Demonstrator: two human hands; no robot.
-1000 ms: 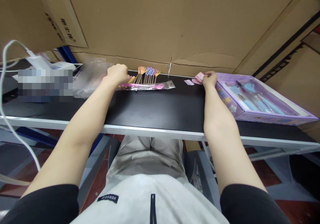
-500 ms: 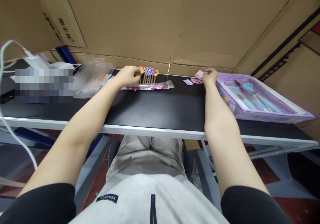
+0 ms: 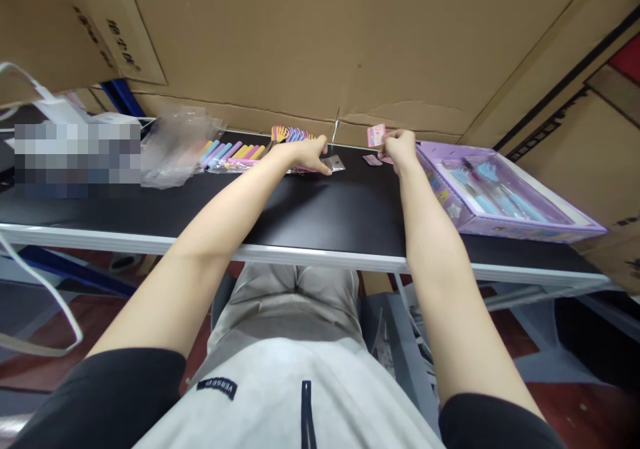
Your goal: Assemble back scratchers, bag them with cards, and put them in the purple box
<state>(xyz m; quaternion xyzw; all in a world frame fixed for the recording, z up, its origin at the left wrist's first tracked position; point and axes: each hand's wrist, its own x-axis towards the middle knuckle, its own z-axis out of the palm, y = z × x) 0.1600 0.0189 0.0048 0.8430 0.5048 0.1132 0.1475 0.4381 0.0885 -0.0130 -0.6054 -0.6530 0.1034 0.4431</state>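
Observation:
My right hand [image 3: 401, 149] pinches a small pink printed card [image 3: 376, 135], raised above the tabletop near the cardboard wall. Just below it lie other small cards [image 3: 371, 160]. My left hand [image 3: 313, 154] is open, thumb and fingers apart, over the right end of a clear plastic sleeve [image 3: 336, 163] that lies along the table. Whether the fingers touch the sleeve I cannot tell. Behind and left of this hand is a row of back scratchers with coloured handles [image 3: 233, 151] and small hand-shaped heads [image 3: 285, 133], partly hidden by my hand and forearm.
A purple open box [image 3: 463, 219] with blue back scratchers [image 3: 493, 185] stands at the right. Clear plastic bags [image 3: 175, 145] lie left of the row. A white device with a cable [image 3: 63, 110] is at far left. Cardboard [image 3: 250, 42] walls the table's back.
My left hand has moved right along the row to the sleeve's end, and its fingers have spread. My right hand has shifted left, with the card now held up clear of the others.

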